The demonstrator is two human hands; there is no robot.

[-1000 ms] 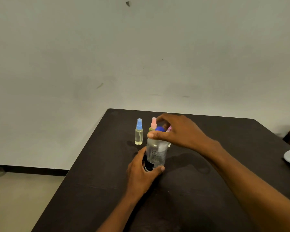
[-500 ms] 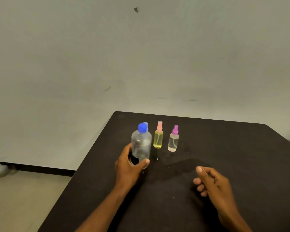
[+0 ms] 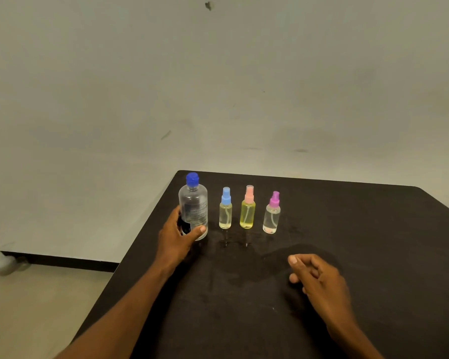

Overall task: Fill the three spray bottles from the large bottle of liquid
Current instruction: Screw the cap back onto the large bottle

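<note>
The large clear bottle (image 3: 193,203) with a blue cap stands upright near the table's left edge. My left hand (image 3: 175,238) grips its lower part, thumb across the front. To its right stand three small spray bottles in a row: one with a blue top (image 3: 225,209), a yellow one with a pink top (image 3: 247,208), and one with a purple top (image 3: 272,213). All three are capped and hold some liquid. My right hand (image 3: 318,279) hovers low over the table in front of them, fingers loosely curled, holding nothing.
The black table (image 3: 360,229) has a damp smear in front of the spray bottles. Its left edge drops to a pale floor (image 3: 36,307). A plain wall stands behind the table's far edge.
My left hand has slid the large bottle left, clear of the blue-topped spray bottle. My right hand left the bottle's cap and drew back toward me.
</note>
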